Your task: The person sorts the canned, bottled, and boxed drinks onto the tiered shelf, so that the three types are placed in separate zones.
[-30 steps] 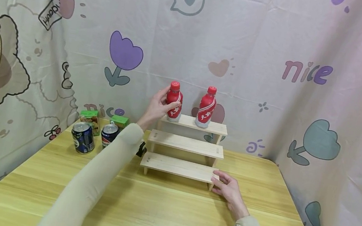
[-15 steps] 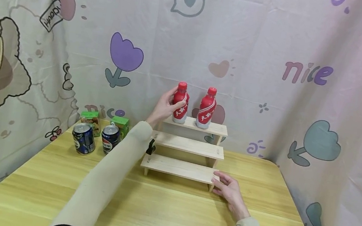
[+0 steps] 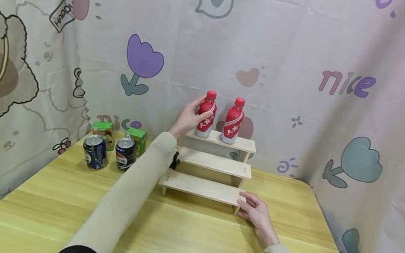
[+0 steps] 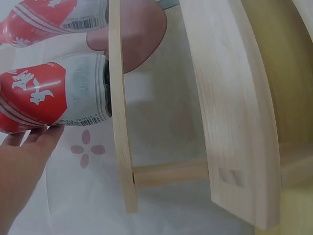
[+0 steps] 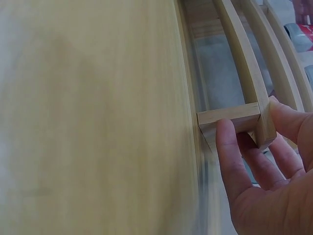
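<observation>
The left red bottle (image 3: 205,125) has shifted right along the top shelf (image 3: 246,145) in the head view, the left hand (image 3: 189,118) gripping it. Left wrist: its base meets that shelf. Right wrist: the right hand (image 5: 274,193) pinches the lowest step (image 5: 249,73).

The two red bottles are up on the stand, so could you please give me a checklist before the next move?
Left bottle upright, base on the top step: ok.
Right bottle upright, apart from the left one: ok.
Left hand off the left bottle: not ok, it holds it.
Right hand on a front corner of the stand: ok.
Firmness of the left hand's grip: cannot tell.
</observation>
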Demonstrator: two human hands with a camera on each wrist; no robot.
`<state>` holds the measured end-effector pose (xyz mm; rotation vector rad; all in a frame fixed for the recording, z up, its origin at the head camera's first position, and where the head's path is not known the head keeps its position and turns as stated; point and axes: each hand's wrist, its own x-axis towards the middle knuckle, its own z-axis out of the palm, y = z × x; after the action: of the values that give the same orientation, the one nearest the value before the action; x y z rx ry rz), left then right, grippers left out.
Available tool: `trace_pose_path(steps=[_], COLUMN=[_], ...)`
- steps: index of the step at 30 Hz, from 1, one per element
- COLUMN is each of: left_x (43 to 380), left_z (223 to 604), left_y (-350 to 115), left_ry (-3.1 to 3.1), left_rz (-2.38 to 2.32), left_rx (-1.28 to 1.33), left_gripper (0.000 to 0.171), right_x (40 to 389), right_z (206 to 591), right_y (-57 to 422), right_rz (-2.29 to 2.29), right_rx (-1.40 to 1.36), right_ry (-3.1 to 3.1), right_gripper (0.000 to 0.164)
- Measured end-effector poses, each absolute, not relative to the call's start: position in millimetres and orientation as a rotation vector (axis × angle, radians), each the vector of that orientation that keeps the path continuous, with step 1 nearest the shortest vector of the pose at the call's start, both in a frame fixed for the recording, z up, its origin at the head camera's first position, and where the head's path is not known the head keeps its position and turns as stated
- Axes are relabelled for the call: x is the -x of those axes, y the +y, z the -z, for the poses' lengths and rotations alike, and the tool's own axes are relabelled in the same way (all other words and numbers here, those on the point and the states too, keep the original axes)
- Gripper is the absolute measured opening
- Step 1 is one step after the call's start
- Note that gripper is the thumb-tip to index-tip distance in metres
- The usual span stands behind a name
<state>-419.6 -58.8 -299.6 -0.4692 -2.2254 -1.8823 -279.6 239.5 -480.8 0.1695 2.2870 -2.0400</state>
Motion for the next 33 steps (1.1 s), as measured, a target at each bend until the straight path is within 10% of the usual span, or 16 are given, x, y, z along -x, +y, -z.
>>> trace_pose_path(steps=[33], left_x=[425.2], left_z=[299.2], left_y=[-60.0], left_ry=[-2.223], left_rz=[1.877], left_rx=[0.504], left_gripper=[0.074], right_x=[279.0], right_z=[481.7], right_y=[239.5], right_rz=[2.062], right_rx=[-0.16], right_ry=[2.278], right_gripper=[0.049])
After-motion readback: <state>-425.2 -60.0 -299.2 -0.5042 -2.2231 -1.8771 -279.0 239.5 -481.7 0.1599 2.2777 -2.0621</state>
